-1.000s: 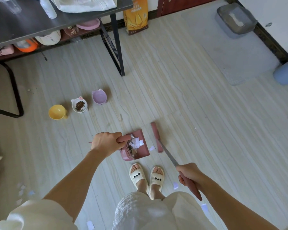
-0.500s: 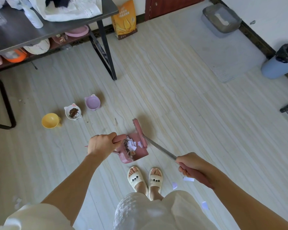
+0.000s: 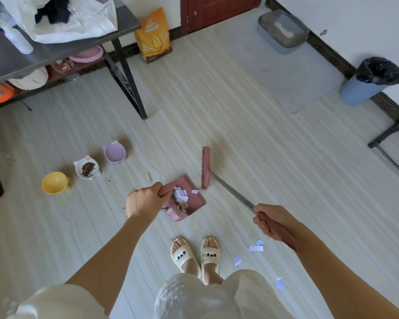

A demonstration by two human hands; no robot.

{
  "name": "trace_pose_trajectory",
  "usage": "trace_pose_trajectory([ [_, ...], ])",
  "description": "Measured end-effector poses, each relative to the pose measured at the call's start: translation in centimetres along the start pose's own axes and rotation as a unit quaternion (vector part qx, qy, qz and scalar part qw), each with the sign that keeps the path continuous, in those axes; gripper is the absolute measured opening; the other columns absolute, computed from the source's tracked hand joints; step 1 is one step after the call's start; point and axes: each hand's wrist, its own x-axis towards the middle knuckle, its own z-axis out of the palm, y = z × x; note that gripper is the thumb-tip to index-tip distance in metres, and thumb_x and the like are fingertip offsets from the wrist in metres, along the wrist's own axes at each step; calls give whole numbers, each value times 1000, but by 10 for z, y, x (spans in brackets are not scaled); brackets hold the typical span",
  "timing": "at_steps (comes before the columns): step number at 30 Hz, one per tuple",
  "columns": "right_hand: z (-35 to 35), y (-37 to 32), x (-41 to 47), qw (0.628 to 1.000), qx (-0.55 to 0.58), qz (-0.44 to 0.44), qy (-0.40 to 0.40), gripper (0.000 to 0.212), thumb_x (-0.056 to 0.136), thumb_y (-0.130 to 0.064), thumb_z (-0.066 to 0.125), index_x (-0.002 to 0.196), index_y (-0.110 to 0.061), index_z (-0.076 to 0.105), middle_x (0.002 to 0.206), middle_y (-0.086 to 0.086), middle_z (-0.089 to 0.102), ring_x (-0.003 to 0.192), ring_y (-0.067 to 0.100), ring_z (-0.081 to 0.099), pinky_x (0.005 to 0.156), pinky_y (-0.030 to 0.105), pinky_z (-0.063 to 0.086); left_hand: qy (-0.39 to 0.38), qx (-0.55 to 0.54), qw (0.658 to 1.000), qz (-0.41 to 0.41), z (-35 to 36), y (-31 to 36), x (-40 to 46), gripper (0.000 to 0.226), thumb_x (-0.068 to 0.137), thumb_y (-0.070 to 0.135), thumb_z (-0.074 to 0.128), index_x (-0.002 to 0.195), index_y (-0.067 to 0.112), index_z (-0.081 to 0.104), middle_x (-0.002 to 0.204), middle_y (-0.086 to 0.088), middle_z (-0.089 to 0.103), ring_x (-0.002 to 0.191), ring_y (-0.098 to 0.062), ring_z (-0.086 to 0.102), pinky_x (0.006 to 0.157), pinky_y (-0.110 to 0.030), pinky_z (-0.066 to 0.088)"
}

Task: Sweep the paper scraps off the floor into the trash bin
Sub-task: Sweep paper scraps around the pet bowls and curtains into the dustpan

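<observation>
Sweeping paper scraps into a pink dustpan.
Left hand grasps the dustpan handle; right hand grasps the broom handle.

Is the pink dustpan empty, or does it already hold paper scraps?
Not empty. The dustpan, held by the left hand, has a pile of white paper scraps inside, and one more scrap near its edge.

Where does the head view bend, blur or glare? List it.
Head view: wide-angle bend curves the wall base by the bin and the table edge; soft daylight, faint shadows beside the broom head and bowls; no hard glare, only a pale wash on the floor at top; scraps and dustpan fairly sharp, clothing at the bottom edge soft.
</observation>
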Motion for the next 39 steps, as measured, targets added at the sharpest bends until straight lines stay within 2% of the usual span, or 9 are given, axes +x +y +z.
trace_pose_trajectory([
  [3,-10,-6,1,999,11,-33,42,10,90,-4,48,80,-4,51,60,10,52,35,8,46,34,16,40,-45,27,998,-19,3,27,18,40,90,49,52,75,13,59,59,-8,62,54,-28,50,55,-25,36],
  [7,-36,-13,11,994,1,-58,92,17,88,2,45,73,-5,49,59,11,48,35,11,44,33,17,37,-40,26,999,-16,10,61,38,38,92,47,50,78,13,59,61,-7,61,56,-28,47,56,-25,34],
  [15,-109,-35,94,978,-55,-62,190,15,89,0,49,74,-1,52,57,12,50,39,20,48,41,25,42,-11,0,1000,25,37,139,83,48,77,40,75,55,18,38,35,6,22,31,-21,29,44,-17,23],
  [18,-125,-48,126,969,-108,-66,214,11,89,-2,49,87,4,58,61,13,54,41,22,54,46,29,46,-5,24,999,47,44,162,104,43,84,47,63,60,16,47,38,3,31,36,-22,37,45,-22,31],
  [22,-141,-68,162,960,-169,-55,216,20,90,-4,47,105,6,56,68,15,59,47,23,58,48,30,49,-43,54,997,20,46,185,130,41,93,56,39,73,20,43,53,1,45,57,-26,50,57,-27,38],
  [26,-138,-76,178,947,-256,-47,189,20,90,-6,45,106,5,51,72,16,59,50,24,61,53,31,53,-49,52,997,13,47,190,144,38,92,54,40,73,21,41,61,-1,52,61,-25,50,59,-28,39],
  [30,-120,-44,160,935,-323,-42,139,22,90,-11,47,108,1,50,84,15,59,44,21,62,45,26,50,-59,49,997,14,48,192,143,38,92,52,42,72,21,42,58,-1,50,61,-26,52,58,-28,40],
  [35,-134,-11,107,940,-328,-56,79,12,85,-9,44,82,-5,55,57,4,46,33,17,50,41,19,39,-71,44,996,15,42,196,139,39,93,52,41,72,19,43,57,-1,48,59,-27,51,58,-28,38],
  [39,-147,10,76,944,-314,-54,83,25,85,-10,44,95,6,60,54,4,49,32,17,48,43,21,36,-71,41,997,13,42,191,136,41,93,52,42,69,19,41,52,0,45,56,-27,50,57,-28,37],
])
